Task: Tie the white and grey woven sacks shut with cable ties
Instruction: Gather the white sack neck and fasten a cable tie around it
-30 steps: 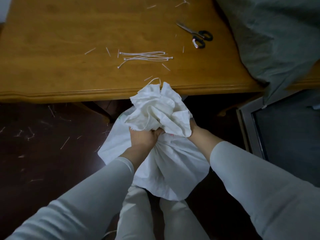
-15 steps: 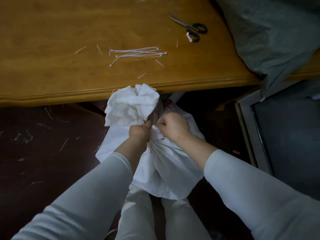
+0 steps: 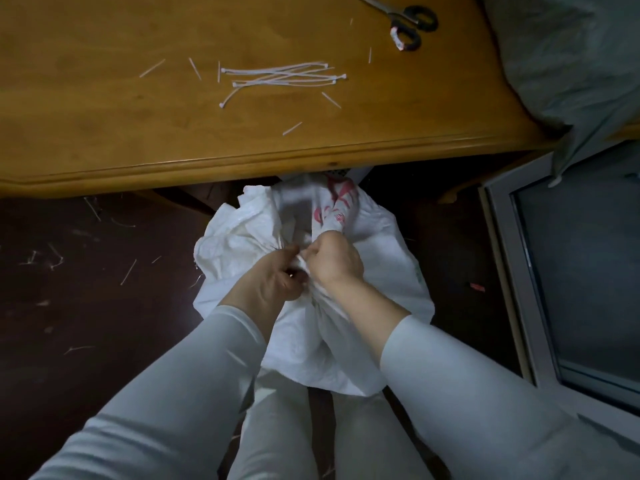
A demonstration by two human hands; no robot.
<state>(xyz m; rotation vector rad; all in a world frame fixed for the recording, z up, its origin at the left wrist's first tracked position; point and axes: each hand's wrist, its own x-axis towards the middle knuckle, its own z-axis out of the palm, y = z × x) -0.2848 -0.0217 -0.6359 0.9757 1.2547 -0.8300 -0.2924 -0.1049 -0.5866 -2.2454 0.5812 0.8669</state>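
Below the table (image 3: 242, 157) edge, over the dark floor (image 3: 86, 306): one white sack (image 3: 363, 306), mouth gathered into a bunch that fans out toward the table.

Left hand (image 3: 273, 278): fingers curled shut on the gathered neck of the sack. Right hand (image 3: 334, 259): fist closed on the same neck, touching the left hand. A small white strip shows between the two hands; whether it is a tie or a fold of the sack cannot be told. Both arms in pale sleeves (image 3: 467, 375); pale trouser legs beneath the sack.

Markings on the sack: red printing (image 3: 334, 206) on the side nearest the table, crumpled and blurred, not readable. A trace of green print at the sack's right edge, also unreadable.

On the table, beyond the sack:
- loose bundle of white cable ties (image 3: 284, 77), lying roughly parallel to the table edge;
- short white offcuts (image 3: 292, 128) scattered around the bundle;
- scissors (image 3: 405, 26) with black handles, right of the ties, partly cut off by the top of the view.

Right of the table: grey cloth (image 3: 571, 64) draped over its corner, hanging down past a grey-framed panel (image 3: 571, 271).

Floor left of the sack: more pale offcuts strewn about.
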